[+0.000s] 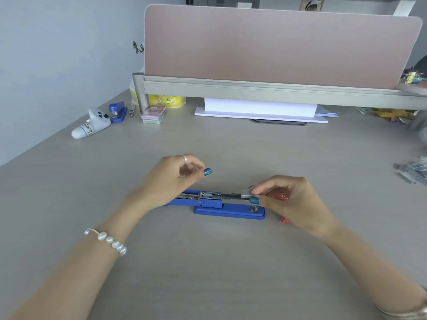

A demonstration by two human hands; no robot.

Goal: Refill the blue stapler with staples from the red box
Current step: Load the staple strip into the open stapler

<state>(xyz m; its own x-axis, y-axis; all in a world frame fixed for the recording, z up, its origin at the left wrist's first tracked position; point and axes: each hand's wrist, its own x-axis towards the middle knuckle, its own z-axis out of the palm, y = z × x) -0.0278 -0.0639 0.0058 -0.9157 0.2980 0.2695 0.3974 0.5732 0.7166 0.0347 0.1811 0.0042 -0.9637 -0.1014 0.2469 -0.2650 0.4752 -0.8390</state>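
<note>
The blue stapler (228,210) lies flat on the grey desk, opened out, its metal staple channel facing up. My right hand (293,202) pinches a short silver strip of staples (247,194) between thumb and forefinger, right over the channel's right end. My left hand (172,179) rests on the stapler's swung-back top at the left, fingers loosely curled and holding nothing. The red box (282,197) is mostly hidden under my right hand; only small red bits show.
Loose staple strips (412,169) lie at the right edge. At the back left stand a second small blue stapler (117,112), a white controller (91,125) and stacked staple boxes (153,114). A pink divider (277,47) on a raised shelf closes the back.
</note>
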